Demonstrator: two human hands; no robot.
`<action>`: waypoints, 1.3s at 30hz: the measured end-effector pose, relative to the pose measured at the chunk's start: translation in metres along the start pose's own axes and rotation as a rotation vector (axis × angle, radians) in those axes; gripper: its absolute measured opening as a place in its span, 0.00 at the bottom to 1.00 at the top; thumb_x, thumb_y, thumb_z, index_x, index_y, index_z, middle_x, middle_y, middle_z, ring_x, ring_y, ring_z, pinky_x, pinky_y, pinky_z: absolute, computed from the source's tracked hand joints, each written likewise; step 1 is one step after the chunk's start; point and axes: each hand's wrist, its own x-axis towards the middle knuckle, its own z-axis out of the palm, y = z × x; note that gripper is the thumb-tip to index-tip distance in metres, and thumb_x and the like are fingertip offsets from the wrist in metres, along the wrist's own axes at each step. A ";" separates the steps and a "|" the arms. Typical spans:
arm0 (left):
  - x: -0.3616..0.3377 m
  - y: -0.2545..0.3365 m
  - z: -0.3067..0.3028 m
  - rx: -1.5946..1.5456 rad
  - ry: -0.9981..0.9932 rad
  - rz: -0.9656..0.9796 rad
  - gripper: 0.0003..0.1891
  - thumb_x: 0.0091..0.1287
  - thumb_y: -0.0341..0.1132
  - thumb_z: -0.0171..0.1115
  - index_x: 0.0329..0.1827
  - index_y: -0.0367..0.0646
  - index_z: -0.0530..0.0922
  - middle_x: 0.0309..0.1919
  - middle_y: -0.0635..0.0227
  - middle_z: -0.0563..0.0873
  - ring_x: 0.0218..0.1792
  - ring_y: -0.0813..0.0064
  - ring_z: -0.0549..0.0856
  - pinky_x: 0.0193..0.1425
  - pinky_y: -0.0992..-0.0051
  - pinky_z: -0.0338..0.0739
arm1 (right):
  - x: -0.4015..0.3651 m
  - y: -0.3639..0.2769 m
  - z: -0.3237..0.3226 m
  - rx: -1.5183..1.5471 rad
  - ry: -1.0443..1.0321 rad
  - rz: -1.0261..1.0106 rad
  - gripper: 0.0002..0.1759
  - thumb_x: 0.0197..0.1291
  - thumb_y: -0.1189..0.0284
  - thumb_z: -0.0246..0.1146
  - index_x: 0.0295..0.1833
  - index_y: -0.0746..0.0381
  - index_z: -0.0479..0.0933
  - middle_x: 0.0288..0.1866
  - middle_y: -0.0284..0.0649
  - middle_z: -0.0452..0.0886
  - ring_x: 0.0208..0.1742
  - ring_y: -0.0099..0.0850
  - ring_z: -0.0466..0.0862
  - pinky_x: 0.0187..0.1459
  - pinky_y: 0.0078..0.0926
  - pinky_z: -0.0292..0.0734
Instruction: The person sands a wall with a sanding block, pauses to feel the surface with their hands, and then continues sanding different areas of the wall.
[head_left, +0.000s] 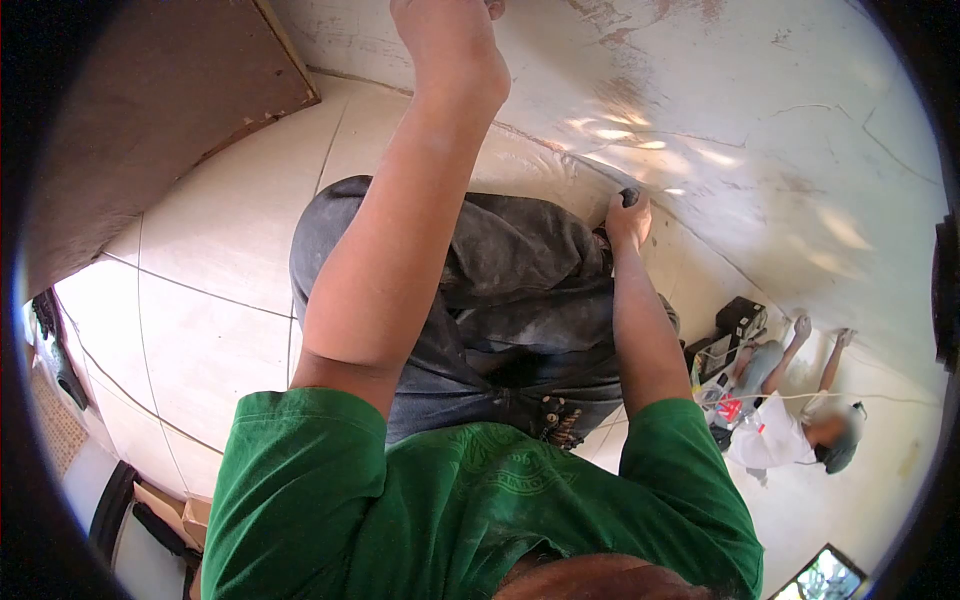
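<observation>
The left hand is raised high against the pale, scuffed wall; its fingers are cut off by the top edge, so it cannot be told whether it is open or closed. The right hand is held lower, closed around a small dark object, which is pressed to the wall just above the dark trousers. A green shirt is seen below. A brown board is leaned at the upper left over the tiled floor. Far right, 2 hands of a second person in a white top are laid on the wall, beside a dark case.
</observation>
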 end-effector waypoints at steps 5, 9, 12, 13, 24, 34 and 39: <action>-0.008 0.000 0.007 0.051 0.022 -0.010 0.11 0.72 0.38 0.51 0.43 0.42 0.79 0.28 0.77 0.75 0.24 0.86 0.67 0.27 0.81 0.60 | -0.001 0.003 0.005 -0.002 0.044 0.003 0.27 0.53 0.57 0.60 0.54 0.65 0.74 0.52 0.59 0.80 0.55 0.56 0.79 0.57 0.49 0.72; -0.016 -0.022 0.007 0.065 0.008 -0.070 0.07 0.70 0.36 0.53 0.41 0.44 0.78 0.26 0.78 0.73 0.25 0.86 0.67 0.28 0.81 0.60 | -0.005 -0.007 -0.005 0.018 -0.006 0.009 0.30 0.54 0.56 0.59 0.58 0.64 0.73 0.54 0.59 0.80 0.56 0.56 0.78 0.58 0.48 0.71; -0.021 -0.011 0.014 0.081 0.051 -0.067 0.06 0.69 0.36 0.54 0.39 0.46 0.77 0.25 0.79 0.71 0.24 0.86 0.66 0.28 0.81 0.59 | -0.006 -0.008 -0.007 0.009 -0.017 0.020 0.31 0.55 0.56 0.59 0.60 0.63 0.73 0.55 0.59 0.79 0.58 0.55 0.77 0.59 0.48 0.70; -0.018 -0.001 0.017 0.089 0.064 -0.035 0.06 0.69 0.36 0.54 0.38 0.46 0.77 0.24 0.79 0.71 0.24 0.86 0.66 0.27 0.81 0.59 | -0.005 -0.005 -0.004 0.006 -0.005 0.015 0.31 0.55 0.56 0.59 0.61 0.63 0.73 0.56 0.59 0.79 0.59 0.55 0.77 0.60 0.47 0.70; -0.041 -0.043 0.015 0.030 0.038 -0.030 0.06 0.66 0.31 0.60 0.42 0.39 0.76 0.31 0.72 0.80 0.32 0.84 0.76 0.35 0.79 0.71 | -0.006 -0.002 0.001 0.021 0.046 -0.020 0.22 0.56 0.59 0.58 0.52 0.62 0.73 0.48 0.56 0.81 0.50 0.56 0.81 0.52 0.51 0.74; -0.033 -0.050 0.009 0.153 0.010 0.009 0.03 0.65 0.34 0.61 0.38 0.46 0.78 0.29 0.76 0.79 0.27 0.86 0.73 0.30 0.81 0.65 | -0.006 -0.005 -0.003 0.052 0.032 -0.006 0.22 0.54 0.60 0.58 0.49 0.63 0.75 0.46 0.57 0.82 0.49 0.57 0.81 0.52 0.52 0.74; -0.041 -0.058 0.012 0.133 -0.064 0.027 0.03 0.65 0.34 0.60 0.38 0.46 0.78 0.29 0.76 0.81 0.28 0.87 0.74 0.30 0.81 0.65 | -0.010 -0.012 -0.015 0.067 -0.053 0.059 0.25 0.55 0.58 0.59 0.54 0.63 0.75 0.54 0.57 0.79 0.56 0.55 0.78 0.57 0.49 0.72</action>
